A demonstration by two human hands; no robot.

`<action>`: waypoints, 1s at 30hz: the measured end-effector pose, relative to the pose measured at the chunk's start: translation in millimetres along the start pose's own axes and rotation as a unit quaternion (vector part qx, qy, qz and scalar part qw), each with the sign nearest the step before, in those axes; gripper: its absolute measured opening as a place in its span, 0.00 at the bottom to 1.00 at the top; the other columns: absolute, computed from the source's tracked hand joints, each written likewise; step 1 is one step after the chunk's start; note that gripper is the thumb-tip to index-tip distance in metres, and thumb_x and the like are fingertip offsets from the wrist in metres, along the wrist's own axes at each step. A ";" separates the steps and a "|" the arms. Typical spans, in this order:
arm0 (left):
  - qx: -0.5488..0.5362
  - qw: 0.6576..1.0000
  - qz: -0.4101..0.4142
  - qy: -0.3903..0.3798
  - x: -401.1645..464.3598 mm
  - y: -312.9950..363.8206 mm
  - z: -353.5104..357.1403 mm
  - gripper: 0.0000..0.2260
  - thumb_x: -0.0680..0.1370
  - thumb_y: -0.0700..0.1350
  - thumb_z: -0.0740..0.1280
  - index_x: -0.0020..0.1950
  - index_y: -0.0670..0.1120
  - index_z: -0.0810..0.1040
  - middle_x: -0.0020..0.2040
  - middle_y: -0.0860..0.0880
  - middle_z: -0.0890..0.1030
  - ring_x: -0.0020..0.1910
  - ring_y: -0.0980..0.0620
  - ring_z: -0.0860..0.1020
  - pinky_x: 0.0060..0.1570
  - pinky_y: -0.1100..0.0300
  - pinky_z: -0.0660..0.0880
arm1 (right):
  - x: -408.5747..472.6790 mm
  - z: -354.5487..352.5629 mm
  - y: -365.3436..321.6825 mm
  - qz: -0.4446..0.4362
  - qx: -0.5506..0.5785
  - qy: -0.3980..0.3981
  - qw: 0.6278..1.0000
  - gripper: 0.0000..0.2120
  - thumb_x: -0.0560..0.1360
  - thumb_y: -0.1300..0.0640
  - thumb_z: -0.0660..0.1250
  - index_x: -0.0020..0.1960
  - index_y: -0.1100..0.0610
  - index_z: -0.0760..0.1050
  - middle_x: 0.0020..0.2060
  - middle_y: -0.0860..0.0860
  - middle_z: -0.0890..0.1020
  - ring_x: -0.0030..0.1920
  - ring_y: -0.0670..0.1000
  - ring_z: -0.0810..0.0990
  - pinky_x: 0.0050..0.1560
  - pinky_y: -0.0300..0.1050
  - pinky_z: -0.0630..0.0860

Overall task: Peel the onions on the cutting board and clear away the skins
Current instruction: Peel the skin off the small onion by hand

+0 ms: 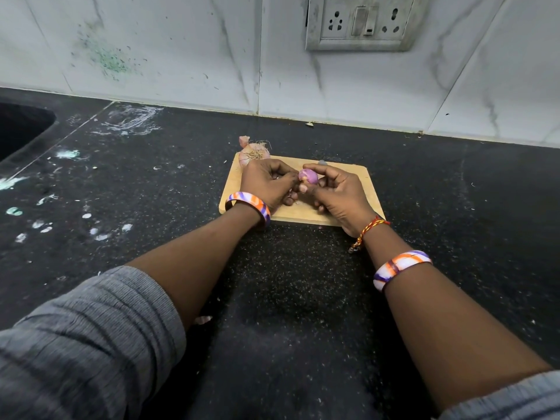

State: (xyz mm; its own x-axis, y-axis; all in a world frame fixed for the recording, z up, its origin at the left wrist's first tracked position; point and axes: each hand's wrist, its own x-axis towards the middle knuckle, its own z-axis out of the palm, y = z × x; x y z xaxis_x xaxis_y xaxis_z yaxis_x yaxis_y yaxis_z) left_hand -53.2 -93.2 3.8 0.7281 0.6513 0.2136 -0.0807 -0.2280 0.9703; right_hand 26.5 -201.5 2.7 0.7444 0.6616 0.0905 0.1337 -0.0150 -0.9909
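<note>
A small purple onion (308, 176), its skin partly off, is held just above the wooden cutting board (354, 177). My right hand (336, 195) grips it from the right, fingers curled around it. My left hand (268, 184) pinches at the onion's left side with curled fingertips. A larger unpeeled onion (253, 154) with dry roots lies at the board's far left corner, just beyond my left hand. A piece of loose pink skin (244, 140) lies on the counter behind it.
The board lies on a black speckled counter (288, 283) with white smears at the left. A dark sink (21, 128) opens at the far left. The tiled wall (181, 56) with a socket plate (360, 22) rises behind. A skin scrap (203, 320) lies near my left forearm.
</note>
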 end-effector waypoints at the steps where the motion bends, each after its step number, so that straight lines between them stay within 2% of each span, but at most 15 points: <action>1: -0.012 1.000 -0.011 -0.003 0.9 -1.6 -0.4 0.07 0.73 0.32 0.66 0.35 0.37 0.78 0.23 0.50 0.76 0.18 0.59 0.74 0.21 0.67 0.73 | -0.2 -0.2 -0.4 0.001 0.002 -0.005 1.000 0.19 0.69 0.69 0.70 0.59 0.62 0.75 0.30 0.49 0.77 0.20 0.40 0.69 0.19 0.31 0.66; 5: -0.036 0.999 -0.027 -0.008 3.7 -6.2 -1.5 0.10 0.73 0.32 0.66 0.32 0.42 0.76 0.24 0.45 0.77 0.18 0.55 0.74 0.21 0.63 0.74 | -0.7 -0.3 -1.8 0.002 -0.010 -0.016 1.000 0.19 0.71 0.69 0.68 0.61 0.62 0.74 0.33 0.50 0.76 0.20 0.40 0.70 0.19 0.30 0.67; 8: -0.025 0.999 -0.019 -0.015 3.3 -5.3 -1.2 0.11 0.73 0.33 0.66 0.32 0.44 0.76 0.23 0.48 0.77 0.18 0.56 0.74 0.22 0.63 0.75 | -1.7 -0.9 -4.2 0.006 -0.007 -0.022 1.000 0.20 0.72 0.70 0.66 0.62 0.61 0.73 0.35 0.50 0.77 0.20 0.40 0.70 0.20 0.30 0.68; 10: -0.005 1.000 -0.018 -0.015 3.7 -6.2 -0.2 0.10 0.73 0.34 0.67 0.33 0.45 0.76 0.26 0.47 0.77 0.19 0.57 0.74 0.24 0.62 0.76 | -2.5 -1.9 -4.8 0.005 -0.008 -0.030 0.999 0.21 0.71 0.70 0.67 0.63 0.61 0.73 0.35 0.51 0.77 0.20 0.40 0.71 0.21 0.29 0.68; 14: 0.017 0.999 -0.025 -0.015 5.7 -8.3 -0.2 0.10 0.73 0.34 0.67 0.33 0.45 0.76 0.26 0.48 0.78 0.19 0.58 0.75 0.23 0.63 0.76 | -1.9 -3.3 -2.1 -0.013 -0.050 -0.030 0.998 0.24 0.66 0.73 0.71 0.61 0.63 0.74 0.38 0.51 0.78 0.26 0.37 0.75 0.29 0.27 0.72; 18: -0.001 0.998 -0.043 -0.038 6.0 -8.8 0.0 0.09 0.74 0.33 0.65 0.35 0.43 0.75 0.27 0.45 0.78 0.19 0.57 0.76 0.23 0.63 0.77 | -1.2 -4.8 -2.6 0.000 -0.024 -0.030 0.999 0.20 0.68 0.72 0.69 0.59 0.62 0.75 0.34 0.53 0.77 0.20 0.41 0.70 0.21 0.30 0.68; 25: 0.041 0.998 -0.031 -0.031 6.3 -8.6 0.9 0.09 0.74 0.35 0.65 0.35 0.45 0.73 0.26 0.45 0.76 0.18 0.58 0.73 0.22 0.64 0.75 | -3.4 -2.4 -5.6 0.004 -0.037 -0.043 0.998 0.21 0.69 0.70 0.69 0.61 0.59 0.74 0.35 0.52 0.77 0.21 0.41 0.70 0.22 0.30 0.69; 30: 0.076 0.997 -0.020 -0.027 5.2 -7.2 0.7 0.10 0.74 0.36 0.64 0.34 0.46 0.73 0.25 0.45 0.76 0.17 0.60 0.72 0.20 0.66 0.71 | -3.1 1.2 -5.2 -0.005 -0.080 -0.042 0.996 0.21 0.69 0.70 0.69 0.60 0.58 0.73 0.40 0.51 0.76 0.27 0.47 0.71 0.24 0.32 0.72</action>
State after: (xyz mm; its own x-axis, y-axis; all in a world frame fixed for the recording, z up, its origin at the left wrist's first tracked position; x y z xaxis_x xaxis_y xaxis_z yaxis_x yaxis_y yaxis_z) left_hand -48.3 -88.7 -2.2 0.7641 0.6239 0.1640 0.0509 -0.3117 0.9488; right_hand 22.7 -202.5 7.4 0.6859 0.7228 0.0843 0.2483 -0.1236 -0.9608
